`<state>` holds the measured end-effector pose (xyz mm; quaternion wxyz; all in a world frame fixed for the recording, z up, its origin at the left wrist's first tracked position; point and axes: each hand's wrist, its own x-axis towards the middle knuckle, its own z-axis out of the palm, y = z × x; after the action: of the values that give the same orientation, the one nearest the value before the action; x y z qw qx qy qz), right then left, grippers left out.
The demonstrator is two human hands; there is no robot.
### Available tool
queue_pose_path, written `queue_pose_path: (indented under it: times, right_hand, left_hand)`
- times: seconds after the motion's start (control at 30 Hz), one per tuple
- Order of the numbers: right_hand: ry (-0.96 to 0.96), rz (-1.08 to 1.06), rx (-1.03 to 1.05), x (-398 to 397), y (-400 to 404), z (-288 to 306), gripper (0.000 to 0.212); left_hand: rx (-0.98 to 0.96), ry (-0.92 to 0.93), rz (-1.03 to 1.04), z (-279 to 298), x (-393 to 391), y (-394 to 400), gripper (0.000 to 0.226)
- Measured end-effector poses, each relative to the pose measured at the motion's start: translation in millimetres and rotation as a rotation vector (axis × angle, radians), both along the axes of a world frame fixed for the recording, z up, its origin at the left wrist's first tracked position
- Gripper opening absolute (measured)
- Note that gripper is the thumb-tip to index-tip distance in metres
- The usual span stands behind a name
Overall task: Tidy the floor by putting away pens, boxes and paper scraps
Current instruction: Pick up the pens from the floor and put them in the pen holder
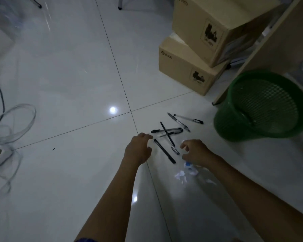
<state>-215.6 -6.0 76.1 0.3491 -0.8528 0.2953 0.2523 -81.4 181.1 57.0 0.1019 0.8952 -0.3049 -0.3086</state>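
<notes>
Several black pens (166,131) lie scattered and crossed on the white tiled floor, with one long pen (164,151) lying between my two hands. My left hand (138,149) hovers just left of the pens, fingers loosely curled and holding nothing. To their right my right hand (196,151) hangs over the floor, fingers curled and empty. White paper scraps (187,172) lie under and behind my right wrist. Two cardboard boxes (185,67) are stacked at the back right.
A green mesh waste basket (234,123) stands tilted to the right of the pens, beside a beige furniture panel (269,55). Loose cables (12,123) and a power strip lie at the far left. Chair legs (120,4) show at the top.
</notes>
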Motion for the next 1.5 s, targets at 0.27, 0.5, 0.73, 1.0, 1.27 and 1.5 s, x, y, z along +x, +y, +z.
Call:
queue_pose_path:
  times: [0.27, 0.5, 0.73, 1.0, 1.27, 1.5]
  right_hand:
    - [-0.095, -0.069, -0.071, 45, 32, -84, 0.050]
    - [-0.044, -0.009, -0.225, 49, 51, -101, 0.059]
    - [-0.050, 0.048, -0.203, 44, 60, -103, 0.048]
    - [-0.057, 0.090, -0.186, 35, 64, -105, 0.037]
    - [-0.050, 0.136, -0.077, 34, 56, -110, 0.029]
    - [-0.014, 0.184, -0.065, 37, 51, -111, 0.032]
  left_hand:
    - [-0.093, -0.126, -0.122, -74, 12, -55, 0.048]
    - [0.032, -0.192, -0.083, -95, 8, -18, 0.028]
    - [0.073, -0.006, -0.001, -90, 21, 3, 0.029]
    - [0.351, -0.147, -0.045, -83, 15, -9, 0.083]
    - [0.144, -0.064, 0.017, -86, 13, -18, 0.040]
    - [0.229, -0.123, 0.040, -90, 12, -16, 0.037]
